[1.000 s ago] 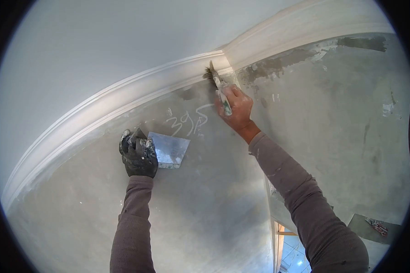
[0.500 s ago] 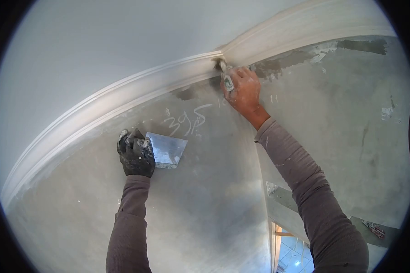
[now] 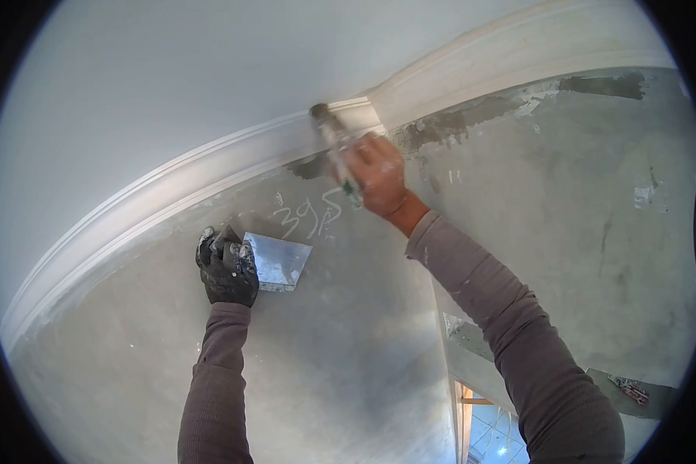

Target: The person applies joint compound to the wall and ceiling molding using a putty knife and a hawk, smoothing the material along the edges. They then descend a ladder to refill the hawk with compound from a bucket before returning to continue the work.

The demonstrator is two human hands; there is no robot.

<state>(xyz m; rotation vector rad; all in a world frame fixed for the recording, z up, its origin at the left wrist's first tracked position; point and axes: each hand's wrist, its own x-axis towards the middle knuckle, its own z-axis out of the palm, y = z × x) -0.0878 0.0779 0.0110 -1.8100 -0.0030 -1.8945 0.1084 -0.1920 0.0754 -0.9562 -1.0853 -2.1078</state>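
Observation:
My right hand [image 3: 377,174], bare and slightly blurred, is closed round the handle of a paintbrush [image 3: 334,135]. The brush's dark bristle end points up and left, overlapping the upper edge of the white cornice [image 3: 286,133] left of the corner. Lower on the left, my left hand [image 3: 230,271] wears a dark glove smeared with white and grips a wide metal putty knife [image 3: 280,261]. Its shiny blade sticks out to the right, close over the grey wall [image 3: 348,309]. A darker flat piece [image 3: 226,236] shows at the gloved fingers.
Chalk figures [image 3: 308,215] mark the wall between my hands. Dark grey patches [image 3: 448,127] run under the cornice right of the corner. At lower right are a ledge with a small red-and-white item [image 3: 630,389] and an opening [image 3: 491,433] showing tiled floor.
My right hand has moved left and slightly down with the paintbrush, whose bristles have left the cornice corner. My left hand keeps its hold on the putty knife with hardly any shift.

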